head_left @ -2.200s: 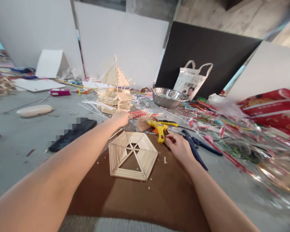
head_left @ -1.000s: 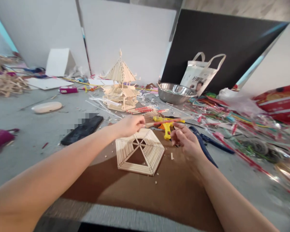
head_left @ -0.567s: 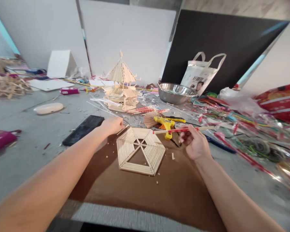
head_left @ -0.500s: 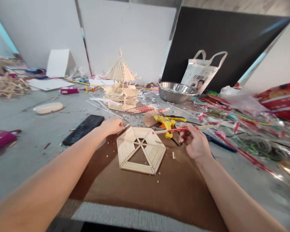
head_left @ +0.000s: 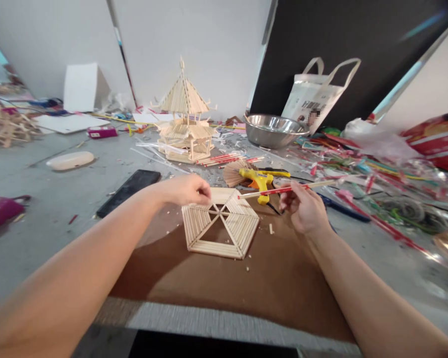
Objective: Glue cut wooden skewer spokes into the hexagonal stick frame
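A hexagonal frame of pale sticks [head_left: 248, 226] lies flat on a brown board [head_left: 209, 283]. My left hand [head_left: 188, 190] is over the frame's upper left edge, fingers curled and pinched together; what they hold, if anything, is hidden. On the right, my right hand [head_left: 302, 206] grips a few thin sticks [head_left: 276, 190], pale and red, which point left over the frame's upper right side. Behind them lies a yellow glue gun [head_left: 260, 181] beside a brown pleated fan-like piece [head_left: 233, 173].
A stick pagoda model [head_left: 184, 99] stands at the back, near a steel bowl [head_left: 274, 133] and a white bag [head_left: 311, 102]. A black phone [head_left: 129, 191] lies left of the frame. Red-tipped sticks [head_left: 220, 159], a white oval case [head_left: 70, 160] and colourful scraps [head_left: 388, 199] are around.
My left hand has moved right, from beside the frame's upper left corner to over its upper edge. My right hand still holds the sticks. The view has shifted slightly.
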`<state>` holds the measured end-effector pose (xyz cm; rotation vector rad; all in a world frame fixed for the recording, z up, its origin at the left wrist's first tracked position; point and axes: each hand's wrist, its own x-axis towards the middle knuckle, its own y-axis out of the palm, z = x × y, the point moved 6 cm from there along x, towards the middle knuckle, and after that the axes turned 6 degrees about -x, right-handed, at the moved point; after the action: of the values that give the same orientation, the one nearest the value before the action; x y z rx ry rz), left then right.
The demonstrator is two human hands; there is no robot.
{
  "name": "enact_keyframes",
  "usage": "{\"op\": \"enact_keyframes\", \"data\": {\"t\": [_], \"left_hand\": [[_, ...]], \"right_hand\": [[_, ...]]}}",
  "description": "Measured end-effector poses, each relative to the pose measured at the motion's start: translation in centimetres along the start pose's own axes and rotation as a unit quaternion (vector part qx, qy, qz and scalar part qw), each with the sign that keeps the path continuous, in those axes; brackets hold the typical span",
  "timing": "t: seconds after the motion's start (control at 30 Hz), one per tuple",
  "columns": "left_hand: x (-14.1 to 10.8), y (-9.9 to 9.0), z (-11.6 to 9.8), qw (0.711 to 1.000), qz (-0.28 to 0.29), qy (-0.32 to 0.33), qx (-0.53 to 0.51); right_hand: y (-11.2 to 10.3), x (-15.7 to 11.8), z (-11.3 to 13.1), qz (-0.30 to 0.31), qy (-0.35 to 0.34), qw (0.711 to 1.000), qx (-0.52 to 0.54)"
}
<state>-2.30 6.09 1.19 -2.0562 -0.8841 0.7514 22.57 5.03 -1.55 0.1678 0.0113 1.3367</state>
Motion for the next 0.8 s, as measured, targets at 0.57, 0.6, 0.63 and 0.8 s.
{"op": "enact_keyframes", "data": {"t": [0.57,0.6,0.63,0.8], "left_hand": [[0.1,5.1,-3.4,0.987,0.154,0.033,0.027],[0.1,5.2,-3.4,0.987,0.153,0.034,0.025],[0.2,5.3,-3.4,0.987,0.153,0.036,0.022],[0.4,5.7,-3.2,0.986,0.158,0.05,0.006]], "right_hand": [[0.3,-0.2,0.0,0.018,-0.002,1.0,-0.005],[0.3,-0.2,0.1,0.018,-0.002,1.0,-0.007],[0.3,-0.2,0.1,0.017,-0.003,1.0,-0.01],[0.4,-0.3,0.2,0.024,-0.011,0.999,-0.02]]}}
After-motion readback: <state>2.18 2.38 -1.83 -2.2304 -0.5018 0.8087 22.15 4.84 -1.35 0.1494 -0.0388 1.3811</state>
